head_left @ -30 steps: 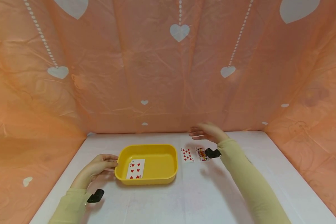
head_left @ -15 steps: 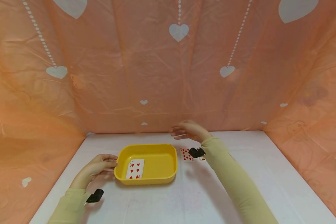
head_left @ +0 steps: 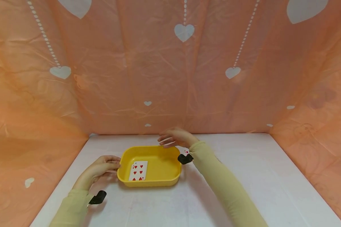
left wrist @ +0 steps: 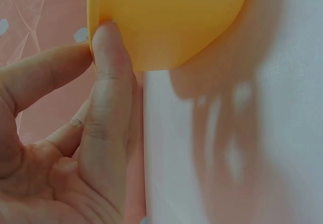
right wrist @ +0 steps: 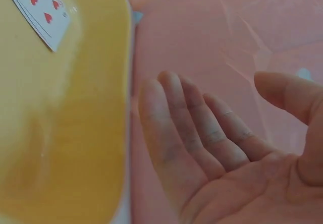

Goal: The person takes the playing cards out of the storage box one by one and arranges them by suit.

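Observation:
My left hand [head_left: 100, 165] pinches the left rim of a yellow plastic tray [head_left: 162, 167]. The left wrist view has its fingers [left wrist: 110, 67] on both sides of the rim. In the tray's left half lies a six of hearts [head_left: 138, 171], face up; the right wrist view shows more card edges just beneath it. Over the tray's back right corner hovers my right hand [head_left: 177, 137], fingers relaxed and holding nothing. A red diamond card [head_left: 186, 151] on the table peeks out behind the right wrist. The face card beside it is hidden by the sleeve.
The white tabletop [head_left: 147, 208] is enclosed by an orange sheet [head_left: 159, 78] printed with white hearts, meeting the table's back edge and both sides. Each wrist carries a small black camera mount [head_left: 98, 197].
My right hand has moved left from above the loose table cards to the tray's back right corner, its sleeve now covering most of those cards. The left hand and tray have stayed put.

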